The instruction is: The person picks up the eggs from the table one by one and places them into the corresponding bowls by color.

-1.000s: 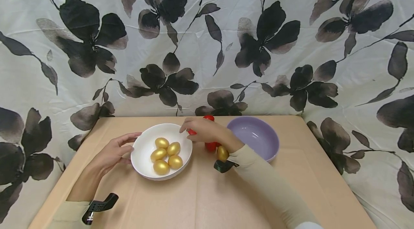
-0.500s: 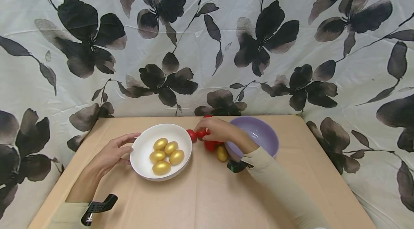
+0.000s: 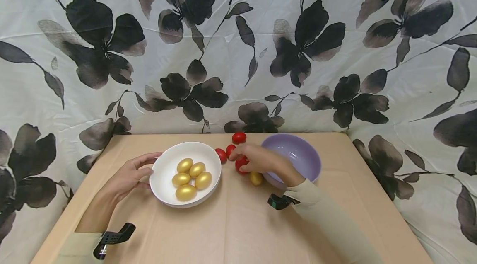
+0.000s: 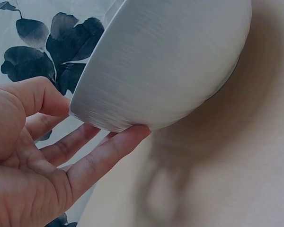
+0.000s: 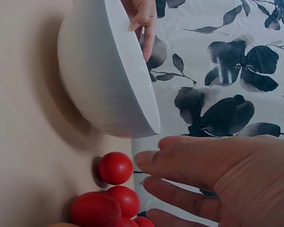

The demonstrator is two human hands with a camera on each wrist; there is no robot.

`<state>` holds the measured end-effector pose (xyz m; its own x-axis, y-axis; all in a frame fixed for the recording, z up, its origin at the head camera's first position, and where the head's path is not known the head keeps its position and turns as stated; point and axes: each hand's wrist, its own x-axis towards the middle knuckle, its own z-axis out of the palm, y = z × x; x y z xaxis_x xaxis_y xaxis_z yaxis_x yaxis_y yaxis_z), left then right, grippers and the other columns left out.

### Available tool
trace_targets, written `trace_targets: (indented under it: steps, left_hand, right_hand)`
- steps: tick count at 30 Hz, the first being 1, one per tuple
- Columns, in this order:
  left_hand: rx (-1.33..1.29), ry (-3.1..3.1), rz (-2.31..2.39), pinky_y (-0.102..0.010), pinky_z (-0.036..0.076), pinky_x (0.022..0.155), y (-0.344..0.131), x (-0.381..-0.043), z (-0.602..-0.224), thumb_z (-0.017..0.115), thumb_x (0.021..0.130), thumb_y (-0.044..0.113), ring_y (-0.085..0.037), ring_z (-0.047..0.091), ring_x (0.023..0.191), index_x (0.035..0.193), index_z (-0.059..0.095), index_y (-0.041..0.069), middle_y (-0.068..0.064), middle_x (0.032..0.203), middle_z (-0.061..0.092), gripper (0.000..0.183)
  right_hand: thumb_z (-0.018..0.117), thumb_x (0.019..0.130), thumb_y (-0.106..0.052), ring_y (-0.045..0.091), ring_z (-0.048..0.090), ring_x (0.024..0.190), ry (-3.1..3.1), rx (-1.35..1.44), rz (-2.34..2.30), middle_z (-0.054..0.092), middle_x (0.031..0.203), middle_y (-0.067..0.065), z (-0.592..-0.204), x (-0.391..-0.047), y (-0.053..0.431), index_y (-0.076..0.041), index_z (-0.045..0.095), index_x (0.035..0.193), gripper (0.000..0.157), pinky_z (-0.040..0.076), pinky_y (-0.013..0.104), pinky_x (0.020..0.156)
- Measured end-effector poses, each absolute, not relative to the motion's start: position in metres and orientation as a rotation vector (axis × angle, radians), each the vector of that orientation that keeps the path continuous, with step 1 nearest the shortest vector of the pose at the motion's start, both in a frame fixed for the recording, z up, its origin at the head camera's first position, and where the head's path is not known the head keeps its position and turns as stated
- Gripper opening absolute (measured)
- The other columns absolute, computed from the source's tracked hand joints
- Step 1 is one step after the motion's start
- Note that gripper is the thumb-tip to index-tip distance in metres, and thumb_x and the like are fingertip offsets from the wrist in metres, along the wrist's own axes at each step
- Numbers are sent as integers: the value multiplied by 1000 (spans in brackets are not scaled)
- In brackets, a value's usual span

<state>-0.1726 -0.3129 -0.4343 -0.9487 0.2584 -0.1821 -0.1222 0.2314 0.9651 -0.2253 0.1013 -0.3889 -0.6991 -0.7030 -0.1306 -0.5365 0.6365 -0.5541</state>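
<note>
In the head view my left hand (image 3: pixel 128 177) holds the left side of a white bowl (image 3: pixel 164 193) in which several gold eggs (image 3: pixel 185 192) lie. The left wrist view has its fingertips against the rim and outer wall of the white bowl (image 4: pixel 170 61). To the right of the bowl, my right hand (image 3: pixel 257 158) reaches over a group of red eggs (image 3: pixel 221 155), its fingers overlapping one red egg (image 3: pixel 241 165). In the right wrist view the right hand's fingers (image 5: pixel 180 163) are extended and spread, with nothing between them, beside the red eggs (image 5: pixel 116 168).
A purple bowl (image 3: pixel 302 154) stands at the right, partly behind my right forearm. One gold egg (image 3: pixel 256 178) lies on the table (image 3: pixel 208 235) just below the right hand. Behind the table's far edge hangs a floral cloth (image 3: pixel 238 56).
My right hand has moved right, from the white bowl's rim to over the red eggs, uncovering some of them. The gold eggs in the bowl have shifted slightly. The left hand stays put.
</note>
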Motion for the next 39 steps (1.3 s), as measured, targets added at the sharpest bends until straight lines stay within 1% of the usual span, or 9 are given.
trace_targets:
  steps: [3,7,10,13,17,25,28,31,39]
  left_hand:
    - [134,2210,1772,-54,61,76,-313,-173,-434,58,95,-1,-27,61,112,154,38,2,-30,147,40,63]
    - [140,2213,1769,-54,62,75,-313,-173,-434,57,95,0,-28,61,113,154,38,2,-30,146,40,62]
    - [135,2215,1767,-54,62,75,-313,-173,-433,57,95,0,-28,61,112,154,38,2,-30,147,40,62]
    - [131,2216,1765,-54,62,75,-313,-173,-432,57,95,0,-27,61,112,154,38,2,-30,147,39,62]
    - [130,2217,1761,-54,62,75,-312,-173,-432,57,96,1,-27,61,112,154,38,2,-30,147,39,62]
    - [126,2215,1764,-54,62,75,-312,-173,-432,57,95,0,-26,62,111,154,38,1,-30,147,40,62]
    - [128,2217,1762,-54,62,75,-312,-173,-433,57,95,0,-26,62,111,154,38,1,-30,147,40,62]
    - [132,2218,1761,-53,62,75,-313,-173,-433,57,95,0,-26,62,111,154,38,1,-30,147,39,62]
    - [134,2224,1761,-53,62,75,-313,-174,-434,57,96,1,-24,62,110,154,38,2,-30,149,39,62]
  right_hand:
    - [78,88,-8,23,54,131,2532,-966,-703,68,130,0,-393,-220,103,-16,69,129,42,50,42,108]
    - [75,89,-7,26,55,129,2524,-939,-702,65,131,-1,-398,-213,106,-18,67,132,45,50,40,107]
    - [73,89,-5,28,57,119,2504,-938,-715,64,129,2,-402,-209,107,-16,66,135,47,54,38,100]
    - [73,89,-6,28,57,121,2492,-926,-734,62,132,2,-406,-205,109,-15,63,138,50,55,37,98]
    - [72,90,-8,27,54,129,2476,-938,-746,58,138,1,-412,-201,110,-15,59,140,52,54,36,102]
    - [68,93,-7,28,52,129,2425,-997,-778,56,140,4,-421,-196,109,-12,56,141,49,50,39,107]
    - [69,93,-8,25,50,132,2413,-1003,-800,53,144,3,-421,-195,110,-13,56,142,51,50,42,107]
    - [70,92,-8,20,47,136,2436,-999,-790,52,146,0,-419,-195,111,-15,56,142,53,50,40,108]
    - [66,88,3,15,51,128,2483,-1052,-688,58,136,-3,-415,-195,112,-13,63,136,51,48,32,108]
